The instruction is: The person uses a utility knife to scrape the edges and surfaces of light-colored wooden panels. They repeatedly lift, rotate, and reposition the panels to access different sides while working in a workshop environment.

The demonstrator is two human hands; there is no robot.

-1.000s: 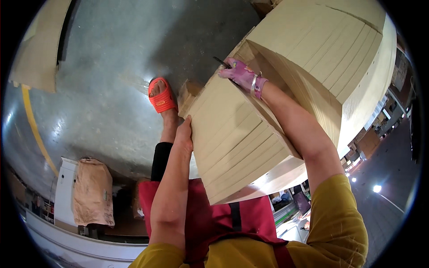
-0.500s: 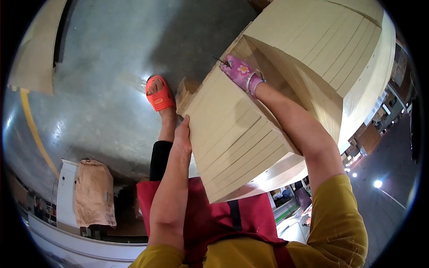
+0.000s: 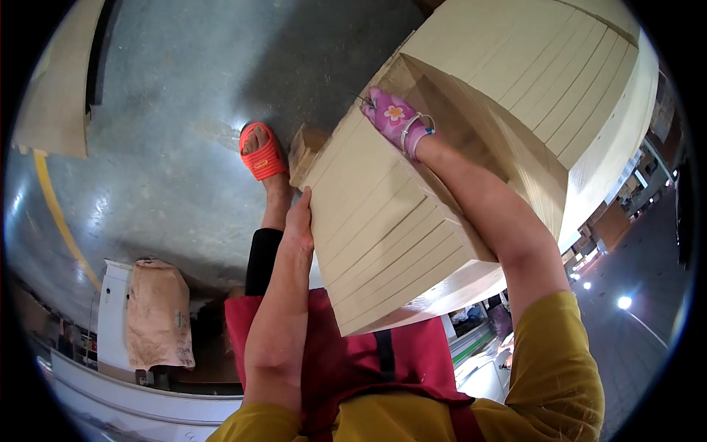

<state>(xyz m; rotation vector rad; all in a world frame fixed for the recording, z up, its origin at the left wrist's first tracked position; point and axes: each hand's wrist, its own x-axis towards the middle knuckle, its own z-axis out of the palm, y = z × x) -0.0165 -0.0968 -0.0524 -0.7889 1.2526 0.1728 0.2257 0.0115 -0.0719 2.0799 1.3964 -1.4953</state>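
Near stack: the near stack of cream boards is seen right of centre in front of the person, its lower corner overlapping the red apron; whether the apron is touched cannot be told.
Left hand: the left hand, bare, is laid against the left edge of the near stack, thumb toward the far end; the fingers are hidden, so a firm grip cannot be confirmed.
Right hand: the right hand, in a pink flowered glove, is curled around a thin dark item at the upper edge of the near stack; the item's kind cannot be made out.
Dark item: little weight is expected; a closed grip is best kept on it, as a thin shape could be turned easily in the fingers.
Board weight: as a whole, the stack is judged heavy, with single layers likely lighter and fairly stiff.
Board surface: smooth, dry faces are suggested; layers could be slid over one another, and edges and corners could be dented.
Best hold: opposite long edges should be taken, with support given from below.
Far stack: a far stack of similar boards is set beyond a brown-sided gap.
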